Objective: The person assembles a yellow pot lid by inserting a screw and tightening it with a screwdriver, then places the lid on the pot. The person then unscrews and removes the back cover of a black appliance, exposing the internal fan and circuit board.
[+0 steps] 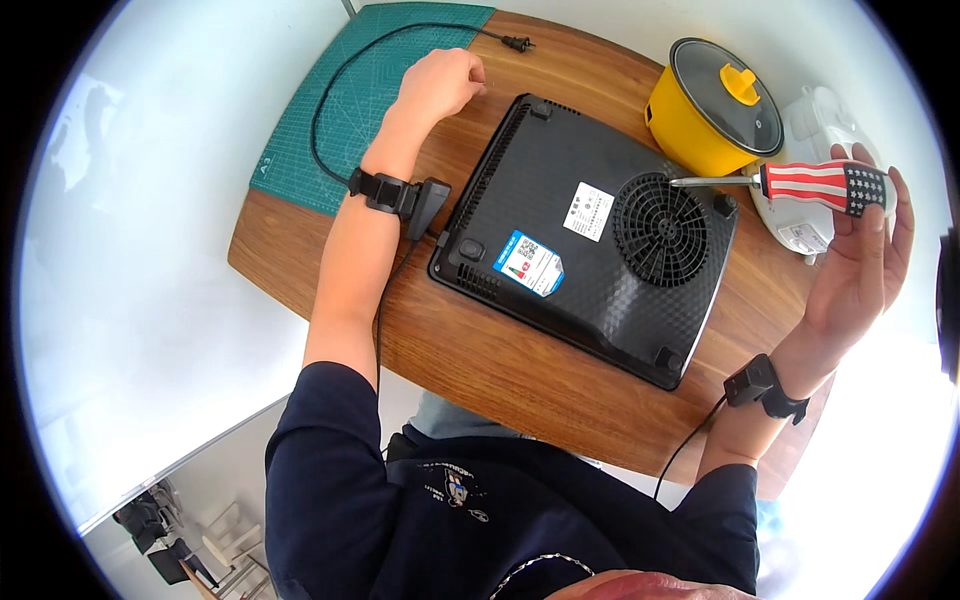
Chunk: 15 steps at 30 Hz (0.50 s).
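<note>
A black induction cooker (pixel 570 200) lies upside down on the table, showing its rubber feet, labels and round fan grille (pixel 662 230). My right hand (pixel 862 235) grips a screwdriver (pixel 822 186) by its thick handle with red and white stripes and stars. The shaft points left, and its tip is over the upper edge of the grille; I cannot tell whether it touches. Beyond the cooker's upper left corner, my left hand (pixel 438 85) is closed with curled fingers above the table. Whatever it may hold is hidden or too small to name.
A black power cord with a plug (pixel 517 44) curves across the green cutting mat (pixel 300 130). A yellow pot (pixel 685 125) with a glass lid stands at the far right, beside a white appliance (pixel 800 215). The wooden table (pixel 480 370) ends in front of my body.
</note>
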Each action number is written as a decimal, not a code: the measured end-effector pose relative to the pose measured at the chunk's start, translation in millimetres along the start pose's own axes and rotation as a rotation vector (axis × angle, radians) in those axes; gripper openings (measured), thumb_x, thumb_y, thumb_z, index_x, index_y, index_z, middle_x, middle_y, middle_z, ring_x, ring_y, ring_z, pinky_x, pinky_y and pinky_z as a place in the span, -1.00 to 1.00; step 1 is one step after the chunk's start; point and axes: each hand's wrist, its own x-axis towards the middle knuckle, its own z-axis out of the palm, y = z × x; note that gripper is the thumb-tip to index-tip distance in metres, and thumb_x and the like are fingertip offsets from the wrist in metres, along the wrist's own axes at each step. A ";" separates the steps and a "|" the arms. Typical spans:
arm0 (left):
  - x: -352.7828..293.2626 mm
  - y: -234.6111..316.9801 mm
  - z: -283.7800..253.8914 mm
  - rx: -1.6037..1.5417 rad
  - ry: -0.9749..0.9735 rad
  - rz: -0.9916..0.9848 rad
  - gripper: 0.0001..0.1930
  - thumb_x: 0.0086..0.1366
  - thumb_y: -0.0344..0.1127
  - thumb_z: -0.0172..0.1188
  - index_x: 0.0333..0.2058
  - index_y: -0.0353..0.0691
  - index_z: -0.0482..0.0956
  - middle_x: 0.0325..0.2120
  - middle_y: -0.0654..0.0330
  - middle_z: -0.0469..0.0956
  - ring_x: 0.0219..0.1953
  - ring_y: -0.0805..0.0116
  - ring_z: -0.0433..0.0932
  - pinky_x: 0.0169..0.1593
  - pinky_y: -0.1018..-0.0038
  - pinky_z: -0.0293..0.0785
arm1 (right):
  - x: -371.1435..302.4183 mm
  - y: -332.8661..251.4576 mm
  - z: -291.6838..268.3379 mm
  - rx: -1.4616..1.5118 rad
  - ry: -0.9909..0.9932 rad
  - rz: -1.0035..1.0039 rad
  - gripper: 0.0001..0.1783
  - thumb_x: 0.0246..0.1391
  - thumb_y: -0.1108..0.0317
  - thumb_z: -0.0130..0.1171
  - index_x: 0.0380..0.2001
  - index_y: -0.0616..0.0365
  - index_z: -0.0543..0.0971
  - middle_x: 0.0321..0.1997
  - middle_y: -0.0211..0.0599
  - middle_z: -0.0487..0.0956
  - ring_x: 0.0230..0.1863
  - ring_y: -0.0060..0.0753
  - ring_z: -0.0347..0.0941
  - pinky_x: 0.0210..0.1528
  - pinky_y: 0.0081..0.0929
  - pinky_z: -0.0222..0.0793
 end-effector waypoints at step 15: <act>-7.6 -27.5 34.1 -0.073 -0.062 0.008 -0.84 0.24 -0.32 0.39 -0.21 -0.14 0.74 -0.23 0.05 0.74 -0.12 0.06 0.70 -0.03 0.19 0.61 | -23.8 9.2 10.2 -0.024 -0.065 -0.024 -0.51 0.39 0.29 0.11 0.31 0.20 0.41 0.22 0.28 0.56 0.23 0.26 0.54 0.28 -0.11 0.52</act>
